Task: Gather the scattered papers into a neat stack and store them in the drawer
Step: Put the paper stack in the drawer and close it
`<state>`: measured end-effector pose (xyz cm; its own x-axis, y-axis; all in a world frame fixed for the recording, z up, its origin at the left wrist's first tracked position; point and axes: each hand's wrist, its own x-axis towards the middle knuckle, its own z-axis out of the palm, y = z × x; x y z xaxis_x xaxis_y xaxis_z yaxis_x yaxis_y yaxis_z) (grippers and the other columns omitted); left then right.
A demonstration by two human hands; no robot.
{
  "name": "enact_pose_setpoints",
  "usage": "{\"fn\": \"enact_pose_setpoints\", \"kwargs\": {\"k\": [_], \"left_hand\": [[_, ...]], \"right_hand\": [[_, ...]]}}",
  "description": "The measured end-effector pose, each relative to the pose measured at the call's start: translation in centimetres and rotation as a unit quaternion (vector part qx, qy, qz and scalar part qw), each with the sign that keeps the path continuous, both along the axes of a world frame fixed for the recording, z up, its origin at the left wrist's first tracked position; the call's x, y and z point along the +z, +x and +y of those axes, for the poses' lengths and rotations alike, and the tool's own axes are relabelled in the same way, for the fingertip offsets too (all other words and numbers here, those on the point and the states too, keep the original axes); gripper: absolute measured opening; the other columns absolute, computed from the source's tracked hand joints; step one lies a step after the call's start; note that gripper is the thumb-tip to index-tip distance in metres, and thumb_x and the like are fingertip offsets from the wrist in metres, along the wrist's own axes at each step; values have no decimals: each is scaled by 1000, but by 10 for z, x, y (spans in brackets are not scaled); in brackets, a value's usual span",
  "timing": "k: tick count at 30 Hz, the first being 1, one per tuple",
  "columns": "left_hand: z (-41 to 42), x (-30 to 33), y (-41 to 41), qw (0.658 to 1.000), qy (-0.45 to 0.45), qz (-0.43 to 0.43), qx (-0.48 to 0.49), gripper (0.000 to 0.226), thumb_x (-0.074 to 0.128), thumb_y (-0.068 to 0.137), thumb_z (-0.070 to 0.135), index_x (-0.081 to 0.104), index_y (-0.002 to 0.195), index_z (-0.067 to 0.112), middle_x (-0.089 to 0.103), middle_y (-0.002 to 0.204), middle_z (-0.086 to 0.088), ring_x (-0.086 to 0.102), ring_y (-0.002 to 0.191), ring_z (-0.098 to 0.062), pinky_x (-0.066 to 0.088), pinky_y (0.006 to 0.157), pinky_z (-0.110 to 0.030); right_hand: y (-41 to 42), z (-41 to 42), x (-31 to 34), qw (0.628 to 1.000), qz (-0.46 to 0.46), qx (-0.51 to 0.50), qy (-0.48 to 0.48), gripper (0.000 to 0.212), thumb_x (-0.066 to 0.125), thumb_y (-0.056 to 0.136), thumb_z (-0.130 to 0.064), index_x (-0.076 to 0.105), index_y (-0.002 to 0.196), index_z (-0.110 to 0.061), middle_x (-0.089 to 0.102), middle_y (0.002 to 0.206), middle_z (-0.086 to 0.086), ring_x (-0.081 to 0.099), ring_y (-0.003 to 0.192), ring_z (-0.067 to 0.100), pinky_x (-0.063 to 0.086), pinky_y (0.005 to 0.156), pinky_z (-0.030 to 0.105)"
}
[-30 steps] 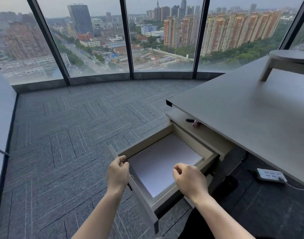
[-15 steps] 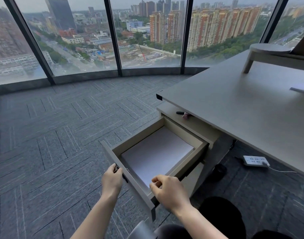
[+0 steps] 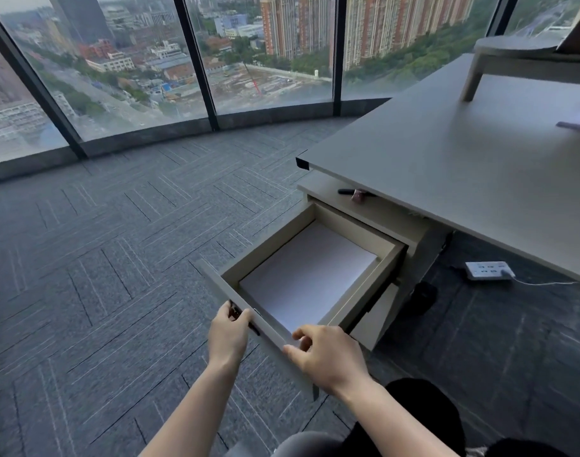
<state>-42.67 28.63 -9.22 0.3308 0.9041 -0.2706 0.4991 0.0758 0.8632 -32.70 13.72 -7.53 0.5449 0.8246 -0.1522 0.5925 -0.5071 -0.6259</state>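
While grey carpet (image 3: 117,275) fills the floor up to the tall windows (image 3: 143,61), the desk (image 3: 463,159) takes the right side, its near left corner jutting over a low cabinet (image 3: 410,232). On the far right edge of the desk stands a raised shelf (image 3: 512,57) on slanted legs. Out of the cabinet the top drawer (image 3: 265,252) is pulled wide open, angled toward the person. Inside it the papers (image 3: 308,275) lie flat in a squared white stack, covering most of the drawer bottom and reaching close to its back and right walls. On the cabinet top, just under the desk edge, lie a dark pen-like thing (image 3: 347,191) and a small reddish item (image 3: 357,195), too small to identify. On the floor under the desk a white power strip (image 3: 488,270) rests with its cord trailing right.

At the drawer's front panel, the left hand (image 3: 229,334) has its fingers curled around the dark handle on the outer face. Near the front right corner, the right hand (image 3: 328,354) pinches the top edge of the panel, thumb outside and fingers bent over the rim into the drawer.
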Motion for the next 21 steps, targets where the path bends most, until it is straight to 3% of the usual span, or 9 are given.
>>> {"fn": "enact_pose_setpoints", "kwargs": {"k": [4,9,16,21], "left_hand": [[7,-5,-2,999,-28,-29,-14,8,59,85,21,62,86,14,63,73,0,52,63,-19,45,65,-37],[13,-14,-1,997,-53,-49,-21,12,60,79,25,62,87,16,67,82,-2,62,78,-21,52,83,-48],[17,-22,6,996,-56,-69,-16,8,61,81,24,61,89,23,68,92,-1,65,91,-22,54,87,-48],[20,-28,22,996,-61,-64,-13,27,63,84,28,60,108,16,66,99,3,64,96,-21,52,91,-48]], "right_hand": [[-8,2,-2,1000,-1,-13,-12,43,54,86,-58,62,118,-31,70,100,-12,64,88,7,45,64,22],[-16,7,-7,999,-17,-41,-31,45,58,82,-58,63,117,-31,69,110,-12,65,99,9,54,81,31],[-18,6,-13,997,-51,-54,-28,32,58,89,-43,63,118,-30,67,114,-12,63,102,10,50,80,28],[-8,3,-19,995,-64,-80,-19,30,55,90,-45,63,114,-27,67,111,-11,63,99,12,52,80,30]]}}
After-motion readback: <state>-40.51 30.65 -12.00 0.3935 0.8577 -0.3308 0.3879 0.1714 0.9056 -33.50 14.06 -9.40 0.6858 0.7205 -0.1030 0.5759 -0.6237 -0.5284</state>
